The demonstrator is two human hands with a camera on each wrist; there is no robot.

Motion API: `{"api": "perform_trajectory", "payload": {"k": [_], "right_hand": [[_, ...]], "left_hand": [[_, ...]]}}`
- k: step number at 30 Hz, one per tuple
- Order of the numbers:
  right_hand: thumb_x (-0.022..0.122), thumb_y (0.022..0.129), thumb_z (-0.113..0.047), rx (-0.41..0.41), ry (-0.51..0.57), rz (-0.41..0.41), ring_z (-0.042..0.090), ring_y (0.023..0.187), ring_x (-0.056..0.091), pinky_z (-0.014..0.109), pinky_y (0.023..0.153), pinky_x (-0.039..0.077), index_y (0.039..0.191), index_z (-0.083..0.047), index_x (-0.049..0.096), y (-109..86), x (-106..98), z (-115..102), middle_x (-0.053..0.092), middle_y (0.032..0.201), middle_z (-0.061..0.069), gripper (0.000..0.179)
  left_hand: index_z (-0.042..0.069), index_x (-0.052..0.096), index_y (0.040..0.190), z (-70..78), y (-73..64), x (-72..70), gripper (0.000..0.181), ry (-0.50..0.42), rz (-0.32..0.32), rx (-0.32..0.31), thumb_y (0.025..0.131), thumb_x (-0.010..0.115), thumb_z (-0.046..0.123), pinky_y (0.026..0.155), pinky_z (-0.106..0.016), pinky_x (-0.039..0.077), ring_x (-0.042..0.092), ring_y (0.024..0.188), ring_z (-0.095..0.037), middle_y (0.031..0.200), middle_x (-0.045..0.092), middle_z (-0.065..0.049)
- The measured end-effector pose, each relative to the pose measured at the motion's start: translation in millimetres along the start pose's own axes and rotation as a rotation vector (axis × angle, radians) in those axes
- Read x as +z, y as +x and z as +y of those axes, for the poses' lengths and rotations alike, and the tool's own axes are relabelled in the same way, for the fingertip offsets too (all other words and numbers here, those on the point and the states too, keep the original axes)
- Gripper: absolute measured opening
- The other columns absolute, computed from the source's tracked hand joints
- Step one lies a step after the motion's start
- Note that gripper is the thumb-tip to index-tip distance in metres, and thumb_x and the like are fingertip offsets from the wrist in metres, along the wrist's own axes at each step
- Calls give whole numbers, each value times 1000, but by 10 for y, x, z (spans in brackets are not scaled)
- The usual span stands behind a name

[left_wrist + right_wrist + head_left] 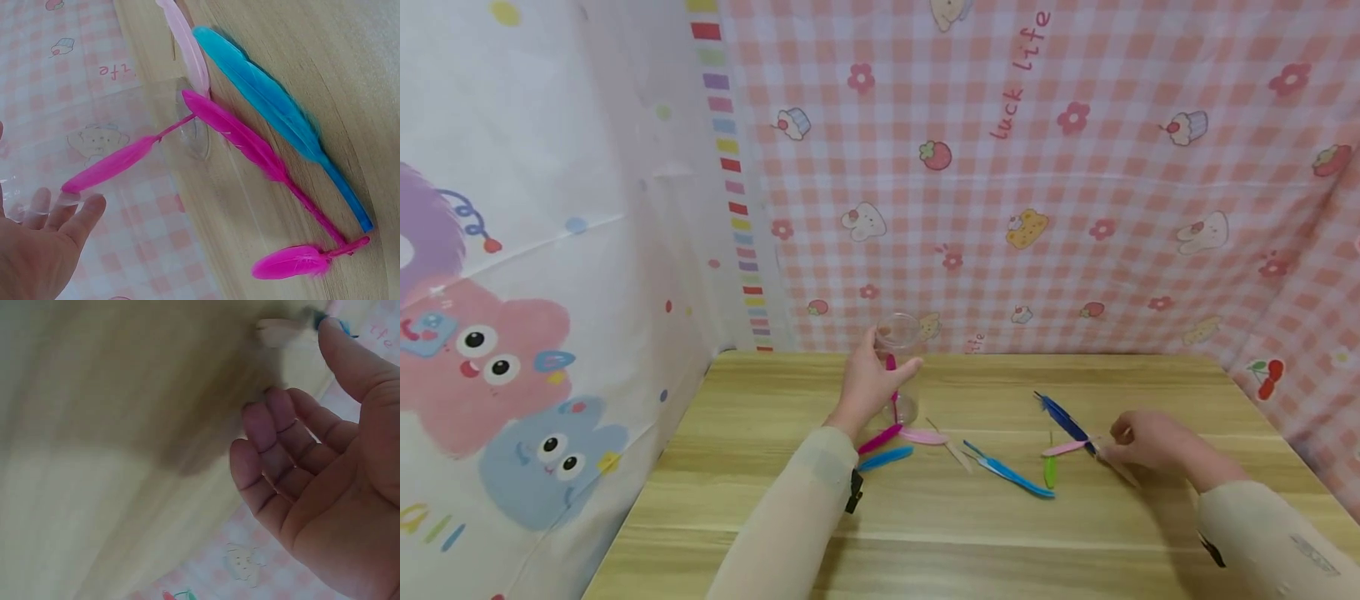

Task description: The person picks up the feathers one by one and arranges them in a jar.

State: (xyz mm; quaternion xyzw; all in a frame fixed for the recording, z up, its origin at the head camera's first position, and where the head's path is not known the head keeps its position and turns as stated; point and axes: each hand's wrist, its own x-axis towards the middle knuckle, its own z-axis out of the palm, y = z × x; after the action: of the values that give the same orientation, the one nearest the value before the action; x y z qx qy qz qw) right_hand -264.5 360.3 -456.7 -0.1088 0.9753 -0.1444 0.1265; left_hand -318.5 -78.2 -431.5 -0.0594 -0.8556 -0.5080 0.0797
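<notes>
My left hand [868, 379] grips a clear cylindrical container [907, 408], its open rim at the top, near the back of the table. Through its wall shows a magenta feather [112, 164]. Just in front of the base lie another magenta feather [880, 438], a light pink feather [925, 437] and a blue feather [886, 458]. My right hand [1157, 446] is low over the table at the right, fingers loosely bent and thumb apart. Closest to it are a dark blue feather [1063, 419], a pink feather [1066, 448] and a beige feather [278, 332].
A small green feather [1050, 472] lies beside the right-hand group. Between the hands are bright blue feathers [1011, 477] and a cream feather [958, 456]. A short magenta feather [290, 262] shows in the left wrist view. Checked cloth [985, 275] hangs behind the wooden table [970, 550].
</notes>
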Motion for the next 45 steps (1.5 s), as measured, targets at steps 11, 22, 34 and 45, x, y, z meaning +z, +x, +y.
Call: {"api": "perform_trajectory", "payload": {"k": [11,22,34,45], "right_hand": [[89,87,-28,8,72,7,31,94,70,56,87,60,118,12,65,-25,73,-14,75,100,17,56],[84,89,-12,24,77,19,21,82,61,41,75,55,114,8,65,0,128,-118,72,93,12,37],[81,91,-7,32,102,19,20,80,57,35,72,50,104,3,64,-2,173,-124,67,88,8,24],[79,90,-7,14,81,30,18,79,57,34,72,48,98,-1,65,2,189,-118,66,86,6,17]], "left_hand": [[12,45,156,12,-13,-8,81,-1,6,-4,91,86,40,107,-50,58,64,129,-32,138,64,-14],[13,45,156,-1,-26,3,83,-13,4,-11,90,87,42,106,-49,58,64,126,-31,138,64,-12],[13,45,155,-16,-10,13,81,-25,13,-1,90,87,38,105,-49,59,65,125,-31,136,65,-11],[13,45,156,-11,-17,4,84,-13,12,-1,90,87,43,105,-49,59,65,126,-30,136,65,-10]]}}
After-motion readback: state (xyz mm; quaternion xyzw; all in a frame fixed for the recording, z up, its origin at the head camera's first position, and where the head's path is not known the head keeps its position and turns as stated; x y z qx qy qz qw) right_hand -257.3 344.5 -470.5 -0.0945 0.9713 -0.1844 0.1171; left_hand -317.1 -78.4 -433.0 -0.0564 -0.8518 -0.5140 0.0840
